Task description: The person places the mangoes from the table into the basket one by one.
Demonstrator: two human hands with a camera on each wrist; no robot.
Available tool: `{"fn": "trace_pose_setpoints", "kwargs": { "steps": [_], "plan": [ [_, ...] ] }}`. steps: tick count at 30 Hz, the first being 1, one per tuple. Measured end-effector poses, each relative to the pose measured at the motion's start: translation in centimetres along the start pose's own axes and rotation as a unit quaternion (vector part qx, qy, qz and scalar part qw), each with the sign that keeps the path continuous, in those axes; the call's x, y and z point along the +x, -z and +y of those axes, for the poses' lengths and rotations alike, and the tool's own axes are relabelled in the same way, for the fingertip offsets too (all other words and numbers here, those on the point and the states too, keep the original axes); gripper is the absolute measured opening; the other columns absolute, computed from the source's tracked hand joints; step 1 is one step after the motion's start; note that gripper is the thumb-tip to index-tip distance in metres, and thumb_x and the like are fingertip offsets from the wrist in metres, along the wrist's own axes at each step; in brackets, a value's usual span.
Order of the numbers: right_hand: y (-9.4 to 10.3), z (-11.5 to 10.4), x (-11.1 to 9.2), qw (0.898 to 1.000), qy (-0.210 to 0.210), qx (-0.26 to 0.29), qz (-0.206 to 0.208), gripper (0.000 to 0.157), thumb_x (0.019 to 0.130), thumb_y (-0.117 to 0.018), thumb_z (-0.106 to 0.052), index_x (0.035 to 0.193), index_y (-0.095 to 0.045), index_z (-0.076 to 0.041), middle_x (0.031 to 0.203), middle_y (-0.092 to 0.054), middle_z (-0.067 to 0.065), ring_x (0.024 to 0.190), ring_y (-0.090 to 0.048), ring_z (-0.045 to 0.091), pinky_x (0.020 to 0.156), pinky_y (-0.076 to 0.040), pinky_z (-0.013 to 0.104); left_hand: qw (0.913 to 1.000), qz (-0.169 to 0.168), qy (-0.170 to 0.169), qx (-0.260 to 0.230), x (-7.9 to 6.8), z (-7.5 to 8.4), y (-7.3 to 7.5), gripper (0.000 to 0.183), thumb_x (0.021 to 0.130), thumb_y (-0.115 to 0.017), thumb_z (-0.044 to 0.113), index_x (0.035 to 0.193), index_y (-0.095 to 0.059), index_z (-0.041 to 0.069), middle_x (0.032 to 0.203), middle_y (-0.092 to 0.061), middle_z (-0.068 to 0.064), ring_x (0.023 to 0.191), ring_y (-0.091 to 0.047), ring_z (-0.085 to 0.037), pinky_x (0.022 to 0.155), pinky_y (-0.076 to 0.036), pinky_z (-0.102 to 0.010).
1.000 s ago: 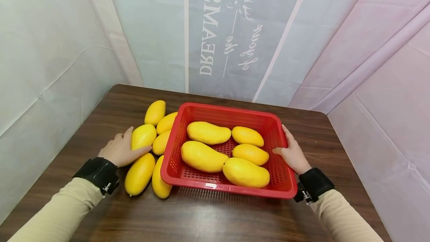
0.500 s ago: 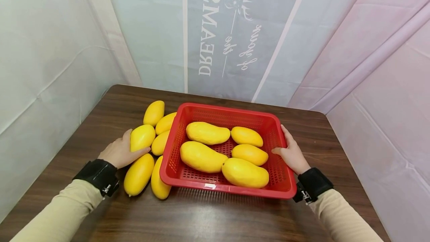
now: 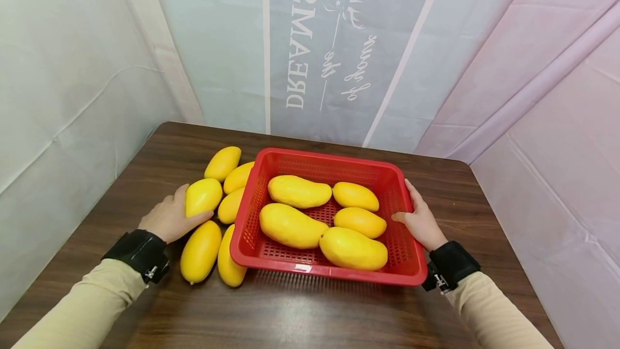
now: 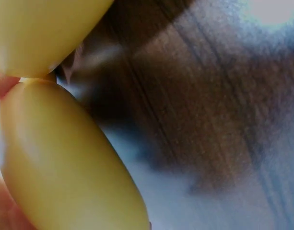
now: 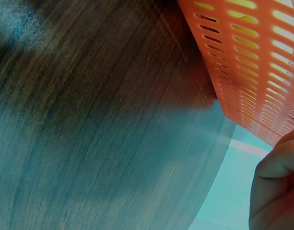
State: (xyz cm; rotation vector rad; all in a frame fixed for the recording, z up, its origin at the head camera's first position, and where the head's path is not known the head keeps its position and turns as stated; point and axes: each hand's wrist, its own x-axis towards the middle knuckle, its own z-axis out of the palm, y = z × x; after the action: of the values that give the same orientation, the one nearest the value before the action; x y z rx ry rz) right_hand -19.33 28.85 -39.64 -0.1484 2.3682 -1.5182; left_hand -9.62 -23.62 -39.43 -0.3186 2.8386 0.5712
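Note:
My left hand (image 3: 167, 217) holds a yellow mango (image 3: 203, 196), the thumb along its near side and the fingers mostly hidden beyond it. Other mangoes lie around it, including one close below the hand (image 3: 200, 252) and one behind (image 3: 223, 163). Two mangoes fill the left of the left wrist view, with a bit of finger (image 4: 7, 206) at the edge. A red perforated plastic basket (image 3: 349, 274) carries several mangoes (image 3: 300, 192). My right hand (image 3: 422, 222) grips its right rim, thumb inside and fingers outside; the right wrist view shows the slotted wall (image 5: 242, 72) beside curled fingers (image 5: 281, 177).
Everything stands on a dark wood-grain table (image 3: 290, 316). The basket's left side overhangs some loose mangoes (image 3: 231, 260). A printed cloth (image 3: 223, 58) hangs behind the table, and pale cloth walls flank both sides. Each wrist wears a black strap (image 3: 138, 252).
My left hand and its mango have shifted slightly left. The mango behind it has turned a little, its far end leaning more to the right. The basket and right hand look nearly unmoved.

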Motion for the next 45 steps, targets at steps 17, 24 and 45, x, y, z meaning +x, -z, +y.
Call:
{"fn": "trace_pose_setpoints", "kwargs": {
  "steps": [17,24,45],
  "plan": [
    [0.0,0.0,0.0,1.0,0.001,0.003,-0.001,0.092,0.093,-0.055,-0.001,0.161,0.004,-0.02,0.153,-0.03,0.03,0.129,-0.046,0.053,0.089,-0.054,0.055,0.997,0.075,0.017,-0.011,-0.4,1.1,1.0,0.107,0.08,-0.061,0.073,0.143,-0.029,-0.008,0.106,-0.056,-0.029,0.078,-0.057,-0.035,0.056,-0.044,-0.036],
    [0.0,0.0,-0.1,1.0,0.001,0.008,-0.003,0.092,0.093,-0.055,-0.001,0.16,0.005,-0.02,0.154,-0.029,0.029,0.13,-0.046,0.053,0.088,-0.054,0.055,0.9944,0.106,-0.003,-0.006,-0.3,1.7,1.5,0.102,0.08,-0.062,0.071,0.14,-0.035,-0.007,0.099,-0.06,-0.027,0.074,-0.058,-0.032,0.055,-0.043,-0.035],
    [0.1,0.0,-0.1,1.0,0.001,0.001,-0.006,0.091,0.093,-0.054,-0.002,0.16,0.005,-0.022,0.153,-0.03,0.03,0.129,-0.047,0.054,0.088,-0.054,0.056,0.9792,0.152,-0.133,-0.022,0.3,7.0,4.3,0.085,0.087,-0.058,0.065,0.146,-0.039,0.006,0.103,-0.062,-0.017,0.094,-0.056,-0.034,0.076,-0.048,-0.046]
  ]
}}
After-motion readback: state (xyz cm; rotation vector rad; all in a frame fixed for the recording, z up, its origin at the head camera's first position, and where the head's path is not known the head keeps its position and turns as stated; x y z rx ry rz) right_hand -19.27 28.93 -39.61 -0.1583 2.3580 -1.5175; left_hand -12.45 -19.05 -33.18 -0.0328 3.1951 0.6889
